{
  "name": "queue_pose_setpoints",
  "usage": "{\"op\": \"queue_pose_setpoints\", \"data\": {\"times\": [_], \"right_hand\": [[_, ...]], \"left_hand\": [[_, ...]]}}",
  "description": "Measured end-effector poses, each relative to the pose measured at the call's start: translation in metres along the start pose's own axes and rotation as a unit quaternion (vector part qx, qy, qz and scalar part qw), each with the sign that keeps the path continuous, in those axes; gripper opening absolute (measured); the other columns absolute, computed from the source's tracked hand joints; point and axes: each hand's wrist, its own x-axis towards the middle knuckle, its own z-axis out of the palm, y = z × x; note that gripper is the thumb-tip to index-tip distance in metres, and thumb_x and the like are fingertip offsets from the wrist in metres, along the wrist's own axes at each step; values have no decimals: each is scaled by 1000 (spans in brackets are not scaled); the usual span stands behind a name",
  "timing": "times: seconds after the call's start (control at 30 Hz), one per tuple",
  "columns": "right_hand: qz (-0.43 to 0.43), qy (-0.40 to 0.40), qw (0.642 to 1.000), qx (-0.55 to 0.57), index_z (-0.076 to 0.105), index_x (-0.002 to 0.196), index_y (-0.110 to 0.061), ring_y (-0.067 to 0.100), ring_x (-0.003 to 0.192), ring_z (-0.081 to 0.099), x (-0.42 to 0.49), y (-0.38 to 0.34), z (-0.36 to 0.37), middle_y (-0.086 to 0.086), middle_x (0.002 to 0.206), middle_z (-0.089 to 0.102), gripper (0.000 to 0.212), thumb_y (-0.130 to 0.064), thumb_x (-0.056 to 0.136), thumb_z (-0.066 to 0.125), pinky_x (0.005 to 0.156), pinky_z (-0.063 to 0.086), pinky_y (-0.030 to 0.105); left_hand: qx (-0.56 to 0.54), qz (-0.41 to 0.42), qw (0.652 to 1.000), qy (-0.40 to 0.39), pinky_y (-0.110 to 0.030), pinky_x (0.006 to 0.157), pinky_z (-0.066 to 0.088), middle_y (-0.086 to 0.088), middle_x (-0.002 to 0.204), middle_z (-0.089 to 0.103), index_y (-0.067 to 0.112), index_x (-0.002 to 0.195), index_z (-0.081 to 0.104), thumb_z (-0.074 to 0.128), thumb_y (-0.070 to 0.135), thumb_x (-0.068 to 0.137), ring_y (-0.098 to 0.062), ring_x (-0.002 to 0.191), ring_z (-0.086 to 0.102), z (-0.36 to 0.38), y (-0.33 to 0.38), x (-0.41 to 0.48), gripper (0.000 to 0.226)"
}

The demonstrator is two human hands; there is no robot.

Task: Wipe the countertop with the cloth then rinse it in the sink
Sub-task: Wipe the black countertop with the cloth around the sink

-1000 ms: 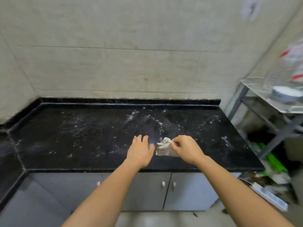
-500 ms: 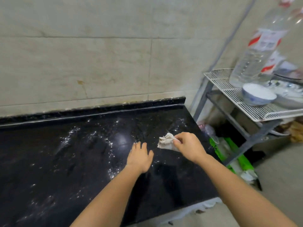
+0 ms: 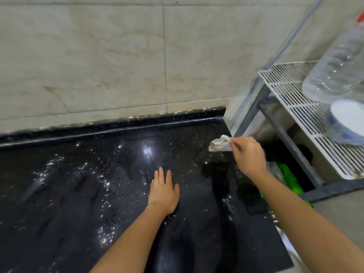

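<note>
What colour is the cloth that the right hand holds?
The cloth is off-white with greyish creases, seen in the head view, pinched by the right hand.

We see soft, even indoor light. A bright glare spot sits on the wet black counter (image 3: 78,194), with small sparkles scattered around it. Arm shadows fall dark near the counter's right edge. Beside the counter, the rack (image 3: 295,99) bends and blurs.

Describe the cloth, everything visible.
The cloth is small, off-white with greyish marks, crumpled and limp, thin fabric by its look. The right hand pinches one edge between its fingers; the rest hangs toward the black countertop near its far right corner. Whether it touches the surface is unclear.
</note>
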Motion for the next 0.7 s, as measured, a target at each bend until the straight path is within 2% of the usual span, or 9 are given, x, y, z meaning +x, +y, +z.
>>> {"op": "queue_pose_setpoints", "data": {"times": [0.1, 0.17, 0.23, 0.27, 0.33, 0.4, 0.47, 0.57, 0.7], "right_hand": [[-24, -24, 999, 4, 76, 89, -7, 34, 78, 63, -6, 34, 13, 10, 82, 71, 11, -5, 79, 74, 70, 54, 44], [-38, -102, 994, 8, 76, 80, -12, 33, 77, 65, -24, 54, 26, 7, 79, 71, 10, -17, 78, 68, 69, 55, 43], [-26, -179, 983, 25, 74, 70, -13, 30, 77, 65, -39, 62, 35, 3, 75, 70, 28, -32, 76, 55, 72, 53, 41], [-13, -185, 982, 41, 74, 72, -11, 29, 81, 65, -40, 63, 41, 4, 78, 71, 32, -34, 76, 52, 77, 53, 41], [20, -155, 985, 72, 74, 96, -5, 31, 102, 63, -34, 60, 51, 11, 103, 71, 40, -34, 81, 50, 93, 49, 42], [41, -182, 981, 45, 56, 131, -3, 33, 133, 43, -26, 53, 64, 16, 140, 51, 52, -37, 94, 41, 111, 30, 42], [37, -238, 970, -2, 27, 151, -5, 26, 149, 11, -25, 52, 80, 12, 159, 21, 66, -46, 99, 21, 119, 7, 37], [16, -258, 966, -31, 4, 153, -8, 19, 149, -8, -34, 61, 95, 7, 162, 0, 80, -53, 88, -4, 117, -12, 30], [-3, -245, 968, -57, 1, 152, -6, 16, 147, -11, -26, 68, 104, 9, 161, -4, 74, -50, 92, 1, 119, -9, 32]], "left_hand": [[-13, -30, 999, 32, -37, 119, -2, -12, 157, -17, 9, 151, -6, 21, 41, 101, -25, 145, -16, 4, 7, 10, 65], [-19, -48, 998, 45, -36, 119, -5, -11, 156, -19, 8, 150, -8, 20, 42, 101, -24, 144, -18, 6, 11, 16, 66], [-20, -61, 997, 52, -36, 119, -6, -12, 156, -20, 8, 150, -10, 19, 43, 101, -24, 144, -19, 10, 15, 22, 67], [-22, -68, 996, 58, -36, 119, -6, -13, 156, -20, 8, 149, -11, 19, 43, 101, -25, 144, -19, 12, 16, 24, 67], [-18, -85, 993, 74, -37, 119, -7, -16, 155, -20, 7, 149, -11, 18, 44, 100, -26, 144, -19, 17, 18, 27, 68], [2, -104, 991, 84, -38, 119, -6, -18, 155, -19, 5, 148, -12, 16, 45, 100, -28, 144, -18, 22, 17, 28, 69], [17, -119, 989, 84, -39, 119, -6, -18, 155, -20, 4, 147, -13, 14, 46, 99, -29, 144, -19, 26, 16, 28, 69], [43, -123, 988, 85, -39, 118, -8, -19, 153, -23, 5, 142, -21, 6, 48, 97, -29, 143, -21, 30, 15, 28, 68], [61, -124, 985, 99, -38, 116, -10, -17, 148, -29, 7, 140, -23, -20, 54, 82, -27, 139, -26, 35, 14, 31, 75]]}}
